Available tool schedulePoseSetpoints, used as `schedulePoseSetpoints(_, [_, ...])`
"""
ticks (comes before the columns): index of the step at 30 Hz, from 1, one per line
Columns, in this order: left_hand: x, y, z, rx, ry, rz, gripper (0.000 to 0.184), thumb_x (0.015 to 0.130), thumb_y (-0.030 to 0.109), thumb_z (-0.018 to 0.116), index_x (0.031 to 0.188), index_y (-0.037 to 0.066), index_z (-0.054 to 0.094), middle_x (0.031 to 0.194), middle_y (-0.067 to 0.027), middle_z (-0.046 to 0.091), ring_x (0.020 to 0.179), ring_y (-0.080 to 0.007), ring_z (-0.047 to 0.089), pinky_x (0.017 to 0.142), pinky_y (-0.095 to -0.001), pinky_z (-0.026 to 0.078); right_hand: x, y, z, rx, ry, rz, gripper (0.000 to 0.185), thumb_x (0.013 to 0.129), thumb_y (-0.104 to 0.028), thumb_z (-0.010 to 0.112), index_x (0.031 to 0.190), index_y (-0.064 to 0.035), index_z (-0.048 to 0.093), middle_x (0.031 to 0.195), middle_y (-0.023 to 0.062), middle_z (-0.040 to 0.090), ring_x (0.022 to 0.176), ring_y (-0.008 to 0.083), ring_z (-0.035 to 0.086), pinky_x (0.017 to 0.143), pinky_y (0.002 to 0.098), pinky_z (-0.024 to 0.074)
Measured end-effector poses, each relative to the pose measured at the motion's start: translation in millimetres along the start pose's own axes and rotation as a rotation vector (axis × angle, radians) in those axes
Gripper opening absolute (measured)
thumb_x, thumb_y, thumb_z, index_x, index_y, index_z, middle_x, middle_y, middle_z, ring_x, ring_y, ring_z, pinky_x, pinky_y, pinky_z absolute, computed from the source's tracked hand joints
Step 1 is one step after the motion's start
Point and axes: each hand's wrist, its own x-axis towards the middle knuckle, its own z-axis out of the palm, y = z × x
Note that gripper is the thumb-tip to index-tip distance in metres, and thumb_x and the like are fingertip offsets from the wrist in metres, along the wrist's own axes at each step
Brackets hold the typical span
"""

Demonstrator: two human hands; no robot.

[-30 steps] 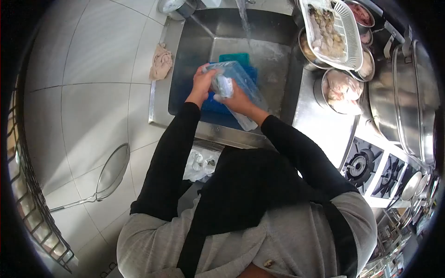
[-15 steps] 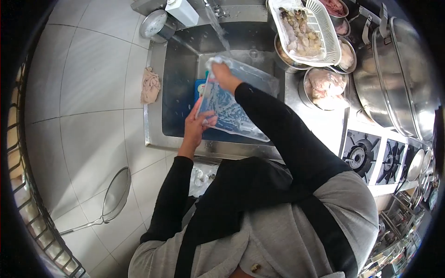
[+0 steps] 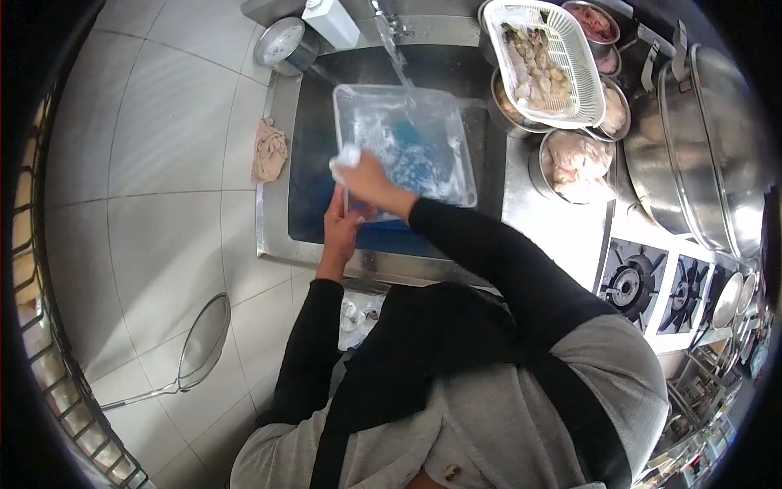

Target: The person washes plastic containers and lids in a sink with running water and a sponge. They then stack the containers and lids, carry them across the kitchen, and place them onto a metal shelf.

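Observation:
A clear plastic container (image 3: 444, 155) with soap suds in it is tilted over the steel sink (image 3: 497, 171). My left hand (image 3: 340, 228) grips its near left corner, fingers closed round the edge. Against the container's left rim, my right hand (image 3: 368, 179) presses a white, sudsy scrubbing pad (image 3: 346, 159); whether it is sponge or cloth is hard to tell. Water from the tap (image 3: 391, 24) runs down towards the container's far side. Something blue shows through the container's clear bottom.
To the right stand a white basket (image 3: 582, 81) of food pieces, a bowl of raw meat (image 3: 574, 163), a large steel pot (image 3: 684, 155) and gas burners (image 3: 627, 281). A steel pot (image 3: 285, 49), a white bottle (image 3: 332, 24) and a crumpled cloth (image 3: 269, 151) edge the sink's left.
The container has turned and shifted up and left, under the tap's stream. My right hand has moved down and left along its rim with the white pad. My left hand still holds the corner.

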Motion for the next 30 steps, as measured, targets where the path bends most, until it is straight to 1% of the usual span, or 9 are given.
schedulePoseSetpoints(2, [0,-3,-12,0.069,-0.029,0.050,0.074,0.088,-0.006,0.050,0.154,0.012,0.022,0.131,-0.0123,0.054,0.118,-0.0217,0.058,0.094,-0.0340,0.051,-8,15,10,-0.095,0.028,0.045,0.035,0.081,-0.036,0.069,0.099,-0.0054,0.070,0.088,0.0177,0.071,0.090,0.0350,0.069,0.077,0.0418,0.0525])
schedulePoseSetpoints(5, [-13,5,-2,0.074,-0.047,-0.042,0.077,0.088,0.000,0.063,0.154,0.015,0.026,0.125,-0.0084,0.058,0.101,-0.0138,0.061,0.088,-0.0271,0.049,39,6,-11,-0.004,-0.037,0.166,0.038,0.079,-0.034,0.069,0.098,-0.0011,0.070,0.090,0.0211,0.071,0.093,0.0360,0.069,0.078,0.0432,0.0526])
schedulePoseSetpoints(9, [-20,-11,11,0.203,-0.066,-0.014,0.077,0.088,-0.003,0.060,0.154,0.013,0.025,0.127,-0.0112,0.056,0.108,-0.0186,0.061,0.090,-0.0329,0.052,86,5,-21,0.191,0.227,0.148,0.034,0.080,-0.031,0.067,0.090,0.0014,0.069,0.083,0.0205,0.070,0.085,0.0361,0.069,0.072,0.0427,0.0525])
schedulePoseSetpoints(15, [0,-16,-8,0.294,-0.050,0.063,0.076,0.088,0.000,0.064,0.154,0.014,0.028,0.125,-0.0076,0.057,0.109,-0.0122,0.055,0.089,-0.0266,0.048,-5,48,0,0.056,0.033,0.147,0.038,0.082,-0.033,0.068,0.090,0.0047,0.068,0.083,0.0200,0.071,0.082,0.0338,0.070,0.070,0.0426,0.0525])
schedulePoseSetpoints(18, [-5,-20,8,0.367,-0.055,0.075,0.072,0.087,-0.002,0.062,0.152,0.009,0.031,0.128,-0.0074,0.056,0.110,-0.0133,0.055,0.090,-0.0262,0.047,38,26,-27,-0.109,0.172,0.217,0.041,0.083,-0.034,0.069,0.091,0.0057,0.068,0.081,0.0201,0.071,0.079,0.0337,0.071,0.068,0.0427,0.0533])
schedulePoseSetpoints(20, [1,-15,18,0.267,-0.066,0.033,0.072,0.086,-0.002,0.061,0.151,0.008,0.032,0.128,-0.0076,0.056,0.111,-0.0137,0.055,0.091,-0.0264,0.047,46,19,-25,0.025,0.174,0.169,0.042,0.083,-0.035,0.068,0.093,0.0058,0.067,0.081,0.0206,0.071,0.080,0.0345,0.071,0.068,0.0428,0.0537])
schedulePoseSetpoints(24, [15,-11,8,0.345,-0.022,0.133,0.076,0.085,-0.005,0.059,0.153,0.010,0.029,0.133,-0.0081,0.053,0.114,-0.0159,0.054,0.090,-0.0265,0.047,9,31,-15,-0.046,0.013,0.297,0.035,0.085,-0.030,0.065,0.096,0.0033,0.068,0.083,0.0189,0.070,0.083,0.0293,0.069,0.071,0.0395,0.0526])
schedulePoseSetpoints(27, [11,-17,-1,0.431,-0.007,-0.054,0.078,0.083,-0.005,0.059,0.153,0.009,0.028,0.134,-0.0090,0.053,0.116,-0.0168,0.054,0.090,-0.0275,0.048,29,80,-7,-0.077,0.026,0.199,0.045,0.084,-0.037,0.067,0.096,0.0059,0.068,0.089,0.0226,0.070,0.090,0.0373,0.069,0.078,0.0417,0.0531])
schedulePoseSetpoints(30, [-8,-27,19,0.323,-0.007,0.157,0.075,0.081,-0.004,0.060,0.150,0.005,0.032,0.137,-0.0089,0.051,0.116,-0.0183,0.054,0.090,-0.0287,0.048,60,20,-35,0.008,0.090,0.166,0.042,0.084,-0.035,0.068,0.095,0.0056,0.068,0.087,0.0197,0.071,0.087,0.0355,0.069,0.076,0.0412,0.0532])
